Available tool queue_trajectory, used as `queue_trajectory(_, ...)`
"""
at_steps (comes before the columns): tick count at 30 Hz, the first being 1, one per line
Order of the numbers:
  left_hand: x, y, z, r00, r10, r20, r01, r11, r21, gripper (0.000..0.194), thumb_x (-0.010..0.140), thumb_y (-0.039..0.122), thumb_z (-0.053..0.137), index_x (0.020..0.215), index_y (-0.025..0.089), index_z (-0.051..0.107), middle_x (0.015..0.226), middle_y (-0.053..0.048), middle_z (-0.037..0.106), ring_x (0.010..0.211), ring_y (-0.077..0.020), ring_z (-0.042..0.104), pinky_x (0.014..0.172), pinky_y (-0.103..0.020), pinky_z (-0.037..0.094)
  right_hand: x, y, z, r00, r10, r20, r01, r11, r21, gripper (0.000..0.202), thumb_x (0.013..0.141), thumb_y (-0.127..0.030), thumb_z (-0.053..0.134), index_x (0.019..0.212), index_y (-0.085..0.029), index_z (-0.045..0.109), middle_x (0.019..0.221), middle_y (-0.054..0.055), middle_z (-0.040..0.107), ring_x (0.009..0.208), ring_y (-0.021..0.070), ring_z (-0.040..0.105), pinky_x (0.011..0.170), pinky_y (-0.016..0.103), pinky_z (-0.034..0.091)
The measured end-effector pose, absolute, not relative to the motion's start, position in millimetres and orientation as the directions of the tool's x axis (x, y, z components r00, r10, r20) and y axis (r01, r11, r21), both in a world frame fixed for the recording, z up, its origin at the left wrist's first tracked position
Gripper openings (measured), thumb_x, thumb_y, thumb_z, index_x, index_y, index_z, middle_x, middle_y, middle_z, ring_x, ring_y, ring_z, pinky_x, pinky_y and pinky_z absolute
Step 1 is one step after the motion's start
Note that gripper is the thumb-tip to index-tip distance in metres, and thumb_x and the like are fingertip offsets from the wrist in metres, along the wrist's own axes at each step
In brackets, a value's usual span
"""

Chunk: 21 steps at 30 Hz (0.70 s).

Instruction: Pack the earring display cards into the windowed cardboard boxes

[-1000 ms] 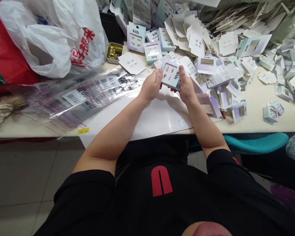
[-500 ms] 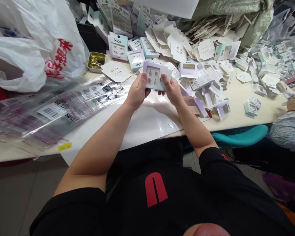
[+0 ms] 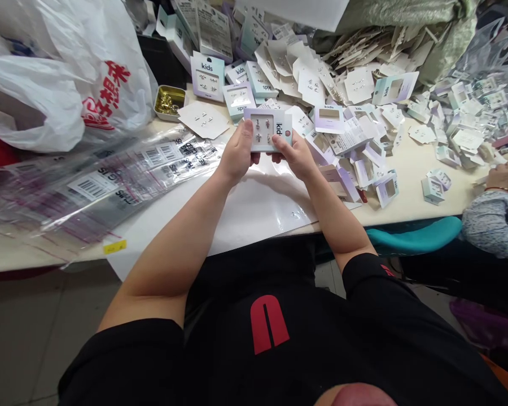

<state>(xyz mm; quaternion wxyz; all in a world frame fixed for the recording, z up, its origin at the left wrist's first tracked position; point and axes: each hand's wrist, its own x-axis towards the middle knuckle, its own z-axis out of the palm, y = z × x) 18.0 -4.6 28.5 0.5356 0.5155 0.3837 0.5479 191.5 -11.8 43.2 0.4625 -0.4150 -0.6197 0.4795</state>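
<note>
Between my two hands is a small earring box [image 3: 263, 127] in lilac and pale green, turned sideways, with several tiny earrings showing through its window. My left hand [image 3: 237, 148] grips its left end, thumb on the front and fingers behind. My right hand [image 3: 295, 153] holds the lower right part, its thumb lying across the front near the "kids" print. Just beyond the box lie more earring boxes [image 3: 238, 97] and a white card with earrings [image 3: 204, 118]. Below my hands spreads a white sheet [image 3: 254, 211].
Clear plastic bags with barcodes [image 3: 122, 175] lie left, beside a white carrier bag [image 3: 97, 73] and a gold-coloured tin [image 3: 170, 102]. Loose cards [image 3: 359, 84] and folded boxes heap up behind and right. Another person's hand [image 3: 506, 176] rests at the right edge, near a teal chair [image 3: 419, 235].
My right thumb has moved left and down over the front of the box, and more of the "kids" print shows. The box has shifted slightly left. The other person's hand has moved further into view.
</note>
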Motion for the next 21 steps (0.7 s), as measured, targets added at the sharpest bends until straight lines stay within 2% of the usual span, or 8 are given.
queue_trajectory(4, 17.8, -4.5, 27.5, 0.108, 0.989, 0.103, -0.220, -0.077, 0.972, 0.056, 0.114, 0.067, 0.043, 0.088, 0.024, 0.066, 0.060, 0.000, 0.054, 0.048, -0.0141, 0.053, 0.045, -0.028, 0.039, 193.1, -10.0, 42.3, -0.237, 0.954, 0.185, 0.135, 0.221, -0.966, 0.068, 0.082, -0.091, 0.075, 0.098, -0.028, 0.056, 0.079, 0.000, 0.065, 0.069, 0.0175, 0.063, 0.069, 0.037, 0.060)
queue_trajectory(8, 17.0, -8.7, 29.2, 0.143, 0.989, 0.047, -0.247, -0.010, 0.969, 0.066, 0.114, 0.071, 0.036, 0.084, 0.021, 0.067, 0.058, 0.000, 0.052, 0.048, -0.0144, 0.053, 0.047, -0.029, 0.040, 192.6, -10.7, 41.9, -0.203, 0.951, 0.234, 0.155, 0.267, -0.951, 0.068, 0.084, -0.091, 0.073, 0.103, -0.028, 0.055, 0.088, 0.001, 0.067, 0.070, 0.0175, 0.065, 0.070, 0.037, 0.061)
queue_trajectory(13, 18.6, -12.6, 30.5, 0.192, 0.981, 0.041, -0.289, 0.017, 0.957, 0.067, 0.113, 0.075, 0.034, 0.093, 0.021, 0.069, 0.063, -0.001, 0.053, 0.056, -0.0173, 0.060, 0.057, -0.031, 0.047, 189.4, -11.8, 39.6, -0.139, 0.970, 0.198, 0.210, 0.224, -0.952, 0.074, 0.086, -0.098, 0.062, 0.113, -0.029, 0.053, 0.088, 0.002, 0.065, 0.076, 0.0216, 0.070, 0.070, 0.039, 0.061)
queue_trajectory(17, 21.1, -14.3, 32.7, 0.215, 0.975, 0.047, -0.293, 0.019, 0.956, 0.050, 0.115, 0.065, 0.042, 0.103, 0.022, 0.064, 0.069, 0.000, 0.054, 0.057, -0.0158, 0.057, 0.059, -0.029, 0.043, 187.4, -12.5, 39.9, -0.106, 0.975, 0.193, 0.189, 0.210, -0.959, 0.072, 0.091, -0.096, 0.056, 0.116, -0.029, 0.050, 0.083, 0.000, 0.063, 0.071, 0.0194, 0.069, 0.067, 0.036, 0.057)
queue_trajectory(21, 23.8, -13.5, 31.6, 0.205, 0.977, 0.051, -0.288, 0.010, 0.958, 0.034, 0.118, 0.051, 0.046, 0.104, 0.022, 0.058, 0.074, 0.001, 0.056, 0.058, -0.0134, 0.056, 0.059, -0.026, 0.040, 185.3, -15.0, 42.0, -0.084, 0.967, 0.242, 0.086, 0.249, -0.965, 0.066, 0.092, -0.090, 0.064, 0.114, -0.030, 0.048, 0.076, -0.005, 0.061, 0.060, 0.0168, 0.064, 0.058, 0.034, 0.053)
